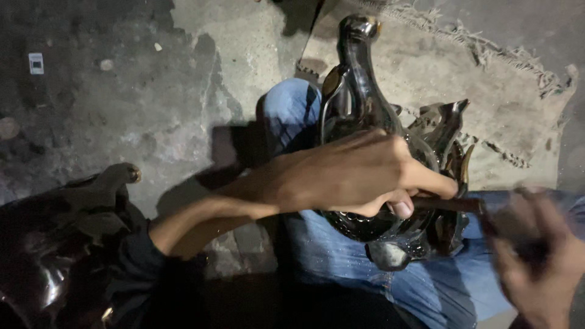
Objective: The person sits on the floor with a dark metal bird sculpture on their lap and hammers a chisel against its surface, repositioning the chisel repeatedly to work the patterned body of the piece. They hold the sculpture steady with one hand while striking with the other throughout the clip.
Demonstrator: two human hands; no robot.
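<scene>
A glossy dark bird-shaped figure with a long neck lies across my lap on blue jeans. My left hand lies over its body, fingers pressed down and gripping it. My right hand, blurred at the lower right, holds a thin dark stick-like tool whose tip meets the figure under my left thumb. The figure's wing tips stick up to the right.
A second dark glossy figure stands on the floor at the lower left. Rough stained concrete floor fills the left side. A frayed mat lies at the upper right.
</scene>
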